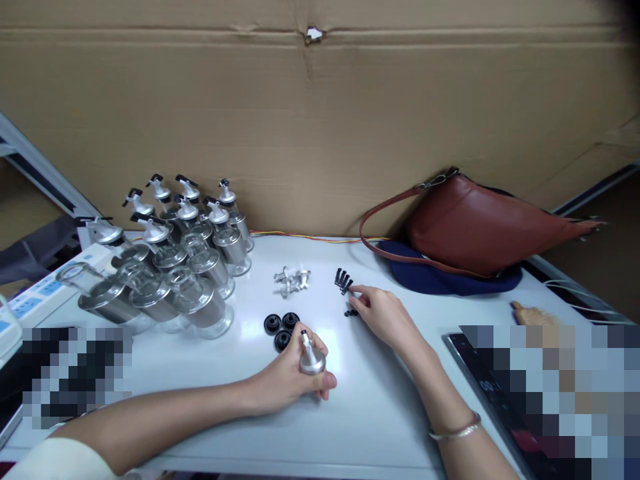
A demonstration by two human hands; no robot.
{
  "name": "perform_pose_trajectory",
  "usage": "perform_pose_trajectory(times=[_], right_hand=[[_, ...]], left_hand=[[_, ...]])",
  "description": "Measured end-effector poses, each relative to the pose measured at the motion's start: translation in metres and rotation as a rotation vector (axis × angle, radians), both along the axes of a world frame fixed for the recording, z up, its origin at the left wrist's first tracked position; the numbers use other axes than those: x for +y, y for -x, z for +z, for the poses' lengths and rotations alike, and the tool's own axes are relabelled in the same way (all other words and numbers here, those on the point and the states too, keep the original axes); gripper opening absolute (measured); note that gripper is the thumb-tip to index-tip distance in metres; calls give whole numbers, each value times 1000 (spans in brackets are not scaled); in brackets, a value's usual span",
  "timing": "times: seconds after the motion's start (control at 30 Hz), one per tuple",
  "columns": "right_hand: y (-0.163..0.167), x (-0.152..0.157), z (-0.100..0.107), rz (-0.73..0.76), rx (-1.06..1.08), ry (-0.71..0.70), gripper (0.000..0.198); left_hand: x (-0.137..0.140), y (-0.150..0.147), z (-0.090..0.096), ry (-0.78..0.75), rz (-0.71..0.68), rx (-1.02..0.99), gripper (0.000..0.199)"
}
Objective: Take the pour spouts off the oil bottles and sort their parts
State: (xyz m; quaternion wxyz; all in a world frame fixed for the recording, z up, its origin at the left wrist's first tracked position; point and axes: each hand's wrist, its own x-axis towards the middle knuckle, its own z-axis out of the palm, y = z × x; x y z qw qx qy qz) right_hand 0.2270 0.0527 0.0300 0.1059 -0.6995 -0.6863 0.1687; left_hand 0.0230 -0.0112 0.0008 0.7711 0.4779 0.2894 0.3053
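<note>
My left hand [293,373] is wrapped round a silver pourer spout [313,361], its narrow tip pointing up with a black piece at the top. Over the right side of the table, my right hand [385,317] has thumb and forefinger closed at the near end of a row of small black levers [341,276]. The fingertips seem to grip one lever. Close to the right thumb lie tiny black pieces [350,313]. Round black stoppers [273,325] lie just beyond my left hand. Farther back is a small group of silver metal parts [291,280].
Several glass bottles with metal sleeves [203,303] stand at the left, the rear ones topped with pourers. A brown bag [470,220] rests on a dark blue cap [425,275] at the back right. A power strip [45,287] lies at the left; cardboard [320,133] walls the back.
</note>
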Motion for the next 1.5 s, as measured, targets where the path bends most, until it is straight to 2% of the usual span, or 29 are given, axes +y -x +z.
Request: perform_pose_trajectory(times=[0.17, 0.23, 0.3, 0.4, 0.5, 0.63, 0.7, 0.8, 1.07, 1.3, 1.5], right_hand=[[0, 0, 2, -8, 42, -51, 31], [1, -1, 4, 23, 169, -96, 28], [4, -4, 9, 120, 388, -88, 27], [11, -12, 18, 355, 686, 40, 26], [18, -19, 22, 557, 835, 182, 23], [24, -23, 20, 630, 988, 392, 25], [25, -23, 19, 614, 999, 424, 24], [25, -23, 21, 620, 940, 376, 21], [21, -22, 24, 588, 942, 407, 17], [24, -23, 21, 528, 943, 362, 18], [28, -23, 23, 588, 740, 248, 26]], left_hand=[[0, 0, 6, 4, -19, 67, 51], [1, 0, 10, 24, -34, 122, 50], [1, 0, 12, 45, -36, 148, 52], [3, 0, 11, 52, -46, 128, 54], [4, -1, 7, 64, -59, 72, 55], [5, -2, 4, 88, -78, -7, 58], [5, -3, 4, 84, -99, -38, 58], [6, -3, 3, 64, -123, -56, 62], [6, 3, 4, 31, -118, 36, 66], [6, 1, 3, 26, -100, -37, 45], [4, -2, 2, 62, -118, -6, 42]])
